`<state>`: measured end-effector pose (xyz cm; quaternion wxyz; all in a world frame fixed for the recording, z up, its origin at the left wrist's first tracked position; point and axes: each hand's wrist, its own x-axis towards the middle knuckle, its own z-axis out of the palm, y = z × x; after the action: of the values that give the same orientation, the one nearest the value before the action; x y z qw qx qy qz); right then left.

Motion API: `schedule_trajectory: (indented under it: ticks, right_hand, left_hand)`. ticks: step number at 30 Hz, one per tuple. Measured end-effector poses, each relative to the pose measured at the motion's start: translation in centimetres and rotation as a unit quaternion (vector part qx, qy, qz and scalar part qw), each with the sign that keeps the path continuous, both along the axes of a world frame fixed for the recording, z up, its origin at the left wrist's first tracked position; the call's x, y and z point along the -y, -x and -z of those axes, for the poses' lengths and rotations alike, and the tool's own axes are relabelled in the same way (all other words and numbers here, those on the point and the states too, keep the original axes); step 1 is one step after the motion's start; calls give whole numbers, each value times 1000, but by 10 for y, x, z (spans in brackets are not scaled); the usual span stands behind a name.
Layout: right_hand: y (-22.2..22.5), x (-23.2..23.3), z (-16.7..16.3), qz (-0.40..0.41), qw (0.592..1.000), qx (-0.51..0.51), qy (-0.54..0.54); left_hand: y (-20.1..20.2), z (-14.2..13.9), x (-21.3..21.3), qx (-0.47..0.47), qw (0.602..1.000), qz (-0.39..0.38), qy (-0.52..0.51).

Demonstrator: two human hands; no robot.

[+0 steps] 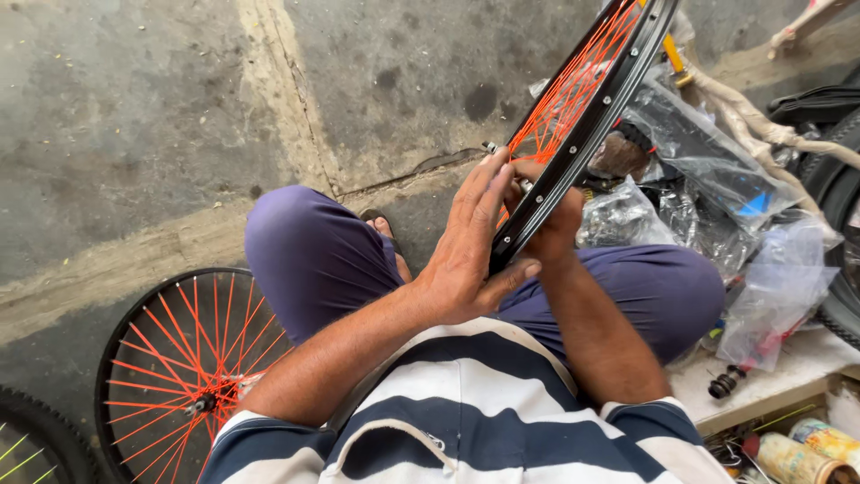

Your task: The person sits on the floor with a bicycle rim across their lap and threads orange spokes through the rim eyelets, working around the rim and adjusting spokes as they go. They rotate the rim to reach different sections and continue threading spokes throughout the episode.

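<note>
wheel rim (587, 125), black with orange spokes (573, 90), stands on edge in front of us, tilted, its lower end at our lap and its upper end leaving the top of the view. we sit with knees bent in purple trousers (313, 260), a navy and white striped shirt (475, 403) at the bottom of the view.

our left hand (470, 246) lies flat against the near side of the rim, fingers straight and close together pointing up along the spokes, thumb pressed across the rim's lower edge. palm bears on the wheel; it is not wrapped around anything.

our right hand (551, 224) sits on the far side of the rim, largely hidden behind it. fingers curl in toward the spokes near a small metal part (522, 185); we cannot tell whether they grip it or only touch it.

second wheel (193, 363), same black rim and orange spokes, lies flat on the concrete floor (134, 134) to our left, well apart from both hands. edge of a tyre (36, 444) with yellow-green spokes shows at the lower left corner.

to our right: clear plastic bags (699, 179) heaped just beside the rim, black tyres (838, 188) at the right edge, a pale ledge (788, 372) with a small black part (724, 384) on it, and tins (806, 457) below.
</note>
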<state>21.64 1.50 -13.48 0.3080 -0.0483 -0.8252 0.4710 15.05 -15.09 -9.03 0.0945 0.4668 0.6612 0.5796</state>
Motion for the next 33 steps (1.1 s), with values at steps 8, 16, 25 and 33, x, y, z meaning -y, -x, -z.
schedule_trajectory:
  ticks: [8,16,25,33]
  right_hand:
    - [9,-75,-36,-372,790,181,452]
    - [-5,-12,-14,-55,962,25,266]
    - [-13,-22,-10,-69,985,17,156]
    - [-6,-45,-35,-227,862,127,434]
  left_hand:
    - [-1,-3,6,48,999,7,-1]
    - [2,-1,7,46,999,-3,-1]
    - [1,-2,7,38,999,-4,4]
    - [1,-1,7,45,999,0,8]
